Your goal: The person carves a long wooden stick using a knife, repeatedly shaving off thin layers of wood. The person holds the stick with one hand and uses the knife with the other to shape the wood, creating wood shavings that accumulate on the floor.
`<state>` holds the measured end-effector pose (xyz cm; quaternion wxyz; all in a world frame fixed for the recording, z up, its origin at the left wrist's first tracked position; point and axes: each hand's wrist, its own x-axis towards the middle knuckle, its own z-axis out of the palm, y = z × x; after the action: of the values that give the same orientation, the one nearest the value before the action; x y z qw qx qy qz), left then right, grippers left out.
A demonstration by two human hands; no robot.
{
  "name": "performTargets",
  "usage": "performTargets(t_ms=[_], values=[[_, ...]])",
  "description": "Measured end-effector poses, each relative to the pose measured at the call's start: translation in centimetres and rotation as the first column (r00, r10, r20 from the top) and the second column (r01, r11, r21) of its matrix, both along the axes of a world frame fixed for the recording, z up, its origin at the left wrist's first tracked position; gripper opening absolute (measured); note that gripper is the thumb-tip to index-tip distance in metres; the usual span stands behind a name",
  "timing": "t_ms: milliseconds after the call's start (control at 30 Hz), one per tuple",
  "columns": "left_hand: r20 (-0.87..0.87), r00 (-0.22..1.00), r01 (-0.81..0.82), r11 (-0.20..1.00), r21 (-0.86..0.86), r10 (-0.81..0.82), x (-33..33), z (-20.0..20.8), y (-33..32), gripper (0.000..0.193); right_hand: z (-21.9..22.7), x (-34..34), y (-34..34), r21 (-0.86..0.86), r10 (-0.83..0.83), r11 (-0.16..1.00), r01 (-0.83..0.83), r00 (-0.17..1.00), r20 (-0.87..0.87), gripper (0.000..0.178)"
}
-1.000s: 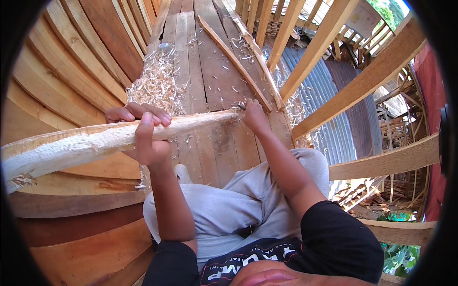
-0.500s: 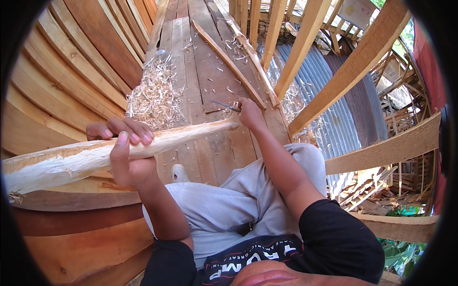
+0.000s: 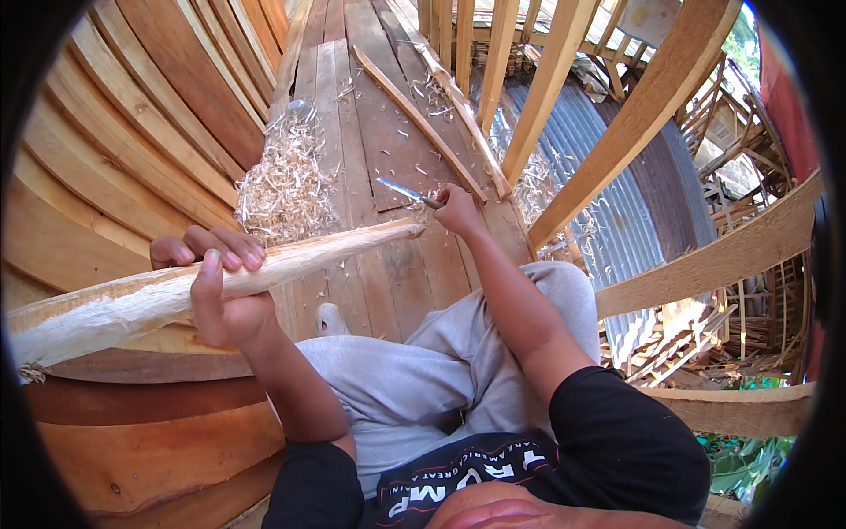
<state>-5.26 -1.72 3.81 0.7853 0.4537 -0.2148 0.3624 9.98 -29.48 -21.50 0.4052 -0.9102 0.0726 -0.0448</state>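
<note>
Nearest to you, your grey trousers (image 3: 379,375) are bent at the knees, and over them your left hand (image 3: 214,304) is wrapped around the long pale pole (image 3: 326,254), thumb on the near side, fingertips over the far side. That pole slants across in front of you, its thick end at the left rim, its tapered tip near your right hand (image 3: 459,210). Compared with a second ago, the pole and your left hand sit lower and farther left, while your right fist has parted from the tip. You have that fist closed around the handle of a knife (image 3: 404,190), whose bright blade, hidden at first, now points left, beyond the pole and apart from it. So, as I judge it, you are between strokes, with no wood being cut at this instant.

Past the blade, on the plank floor (image 3: 370,295), curled shavings (image 3: 286,181) lie heaped to your left, against the stacked boards (image 3: 132,167). To the right, a narrow wooden strip (image 3: 419,122) runs away from you; beyond it stand upright posts (image 3: 546,97), then corrugated metal sheets (image 3: 586,176).
</note>
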Motion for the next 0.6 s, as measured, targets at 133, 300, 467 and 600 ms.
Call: performTargets(t_ms=[133,300,467,600], values=[[0.004,0.997,-0.073,0.997,-0.025,0.073,0.4,-0.8,0.7,0.025,3.1,0.3,-1.9,-0.021,0.336,0.939,-0.343,0.928,-0.159,0.029],[0.008,0.979,-0.204,0.978,-0.042,0.204,1.1,-1.2,1.6,0.024,7.9,-1.5,-5.3,-0.044,0.368,0.897,-0.439,0.799,-0.476,0.029],[-0.011,0.959,-0.284,0.957,-0.066,0.284,1.3,-1.1,1.8,0.023,6.7,-1.0,-8.0,-0.277,0.233,0.895,-0.35,0.895,-0.38,0.028],[0.0,0.975,-0.222,0.974,-0.048,0.222,1.1,-1.0,1.6,0.023,2.5,0.6,-6.7,-0.395,0.062,0.915,-0.079,0.996,-0.057,0.023]])
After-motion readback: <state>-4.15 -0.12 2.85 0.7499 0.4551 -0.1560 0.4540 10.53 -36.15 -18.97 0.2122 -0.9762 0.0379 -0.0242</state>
